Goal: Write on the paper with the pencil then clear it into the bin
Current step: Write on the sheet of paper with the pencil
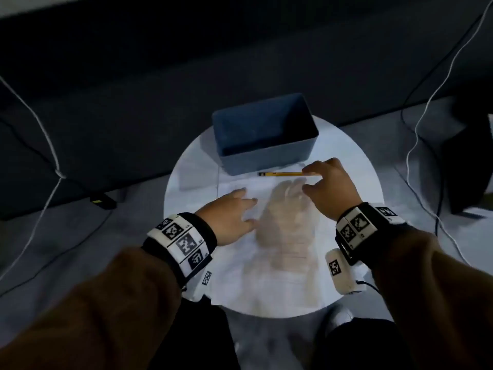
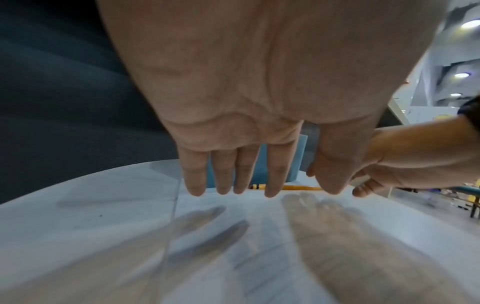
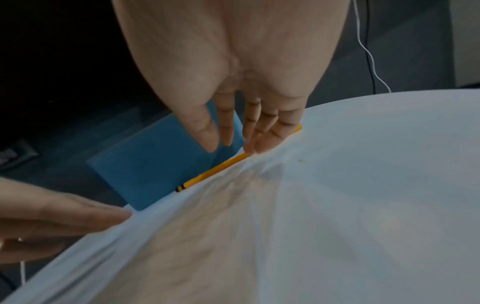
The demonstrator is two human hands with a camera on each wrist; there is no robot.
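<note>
You see a glossy white table [image 1: 186,182] mirroring your hands, with thin matt paper [image 1: 240,188] on it. Behind the paper, the bin [image 1: 266,156] looks like matt blue plastic; the pencil [image 1: 280,174] beside it has glossy yellow paint.

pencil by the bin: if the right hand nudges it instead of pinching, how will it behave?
The pencil is slim and lies flat on the glossy white table, so it will probably slide or roll easily. It lies along the blue bin, which would likely stop it rolling away. It looks stiff and light, so the right hand, fingers at its tip end, should lift it easily.
</note>
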